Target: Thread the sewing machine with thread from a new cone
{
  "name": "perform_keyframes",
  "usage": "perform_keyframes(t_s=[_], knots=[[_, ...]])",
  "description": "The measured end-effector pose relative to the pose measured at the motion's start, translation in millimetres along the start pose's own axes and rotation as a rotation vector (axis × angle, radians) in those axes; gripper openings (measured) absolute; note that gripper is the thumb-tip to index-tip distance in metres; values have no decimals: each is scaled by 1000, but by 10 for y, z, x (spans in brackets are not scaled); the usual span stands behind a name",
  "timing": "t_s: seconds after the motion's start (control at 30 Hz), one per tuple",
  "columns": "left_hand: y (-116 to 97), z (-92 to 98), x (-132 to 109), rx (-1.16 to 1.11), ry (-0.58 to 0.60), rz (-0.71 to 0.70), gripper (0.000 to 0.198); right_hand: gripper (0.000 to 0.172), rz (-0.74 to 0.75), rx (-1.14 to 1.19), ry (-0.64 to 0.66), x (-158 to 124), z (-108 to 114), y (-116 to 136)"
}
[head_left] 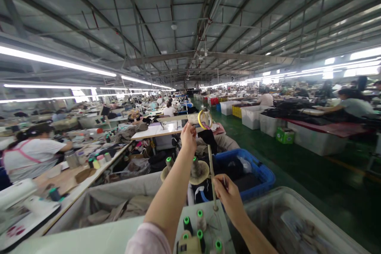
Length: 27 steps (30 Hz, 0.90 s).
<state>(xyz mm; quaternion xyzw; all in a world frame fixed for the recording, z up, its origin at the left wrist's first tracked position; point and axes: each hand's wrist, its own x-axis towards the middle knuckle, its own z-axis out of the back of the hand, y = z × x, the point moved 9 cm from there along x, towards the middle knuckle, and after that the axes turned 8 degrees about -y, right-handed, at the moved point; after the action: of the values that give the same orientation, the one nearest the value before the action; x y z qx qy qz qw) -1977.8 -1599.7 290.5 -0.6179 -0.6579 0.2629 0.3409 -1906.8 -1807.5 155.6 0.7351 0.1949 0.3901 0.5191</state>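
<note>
My left hand is raised on an outstretched arm, its fingers pinched together beside the top of a thread stand, next to a yellow ring. What the fingers pinch is too thin to make out. My right hand is lower, fingers closed in a pinch right beside the stand's thin upright pole. Two thread cones sit on holders behind my left forearm. Spools with green tops stand on the white machine table below my arms.
A blue crate of dark fabric stands just beyond the stand, a clear plastic bin at the lower right, a grey cloth trough at the left. A person in white works at the left bench. A green aisle runs along the right.
</note>
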Motion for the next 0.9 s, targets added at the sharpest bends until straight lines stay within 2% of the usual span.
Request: perform_keyframes(t_s=[0.1, 0.2, 0.37, 0.53, 0.63, 0.73, 0.8, 0.9], knots=[[131, 146, -159, 71, -23, 30, 18, 37, 8, -5, 11, 33, 37, 110], [155, 256, -416, 167, 53, 27, 20, 33, 35, 23, 21, 132, 35, 283], [125, 541, -874, 383, 216, 70, 33, 31, 13, 135, 16, 273, -68, 423], [-6, 927, -1197, 533, 194, -18, 38, 30, 35, 152, -51, 290, -132, 461], [5, 997, -1370, 587, 230, 12, 40, 25, 186, 19, -62, 249, -167, 577], [83, 980, -1489, 458, 266, 172, 41, 20, 332, -106, 43, 160, -310, 654], [61, 970, -1493, 358, 240, 205, 39, 18, 362, -148, 74, 116, -366, 634], [-16, 974, -1434, 319, 197, 179, 38, 17, 365, -183, 61, 95, -383, 579]])
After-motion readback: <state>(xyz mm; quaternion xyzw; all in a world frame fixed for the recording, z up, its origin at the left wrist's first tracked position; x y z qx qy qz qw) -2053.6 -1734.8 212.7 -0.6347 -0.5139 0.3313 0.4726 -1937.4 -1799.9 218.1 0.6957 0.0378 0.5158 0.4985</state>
